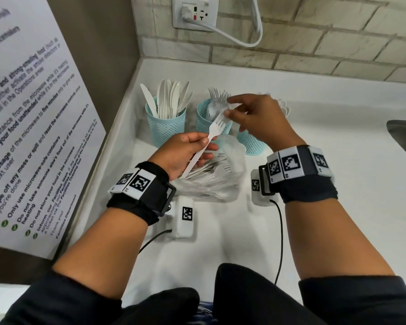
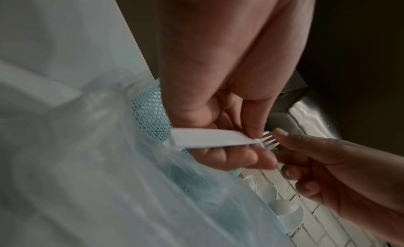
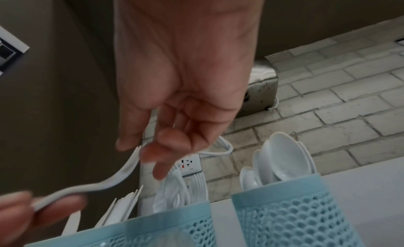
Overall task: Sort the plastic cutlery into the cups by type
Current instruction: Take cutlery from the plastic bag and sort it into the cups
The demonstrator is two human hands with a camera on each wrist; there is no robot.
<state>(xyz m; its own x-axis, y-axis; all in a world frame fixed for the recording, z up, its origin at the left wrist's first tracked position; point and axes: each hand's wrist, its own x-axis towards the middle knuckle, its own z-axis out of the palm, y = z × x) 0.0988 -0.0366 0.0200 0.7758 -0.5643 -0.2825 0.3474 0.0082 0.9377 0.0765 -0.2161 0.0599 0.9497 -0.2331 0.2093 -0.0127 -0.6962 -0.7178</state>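
The fork point(image 1: 205, 146) is held above the bag point(image 1: 211, 174), its handle pinched between the thumb and fingers of the left hand point(image 1: 185, 153), tines pointing up toward the fork cup point(image 1: 210, 120). The right hand point(image 1: 260, 118) reaches in over that cup with fingers loosely bent; its thumb and forefinger sit at the fork's tines. From the head view the fingertips seem to touch the tines, but blur makes it hard to tell whether they grip yet.

The right wrist view shows the thumb point(image 3: 129, 143) and a fingertip on either side of the tines, and behind them the forks standing in the fork cup. It also shows the spoons point(image 3: 282, 164) in the spoon cup point(image 3: 290, 221), just right of the fork cup; the right hand hides most of these in the head view. The left wrist view shows the fork's handle lying across the left fingers, close up and blurred.

The knife cup point(image 1: 165, 127) stands just left of the fork cup, full of knives. The bag in front of the fork cup holds more cutlery, mostly unclear through the clear plastic.
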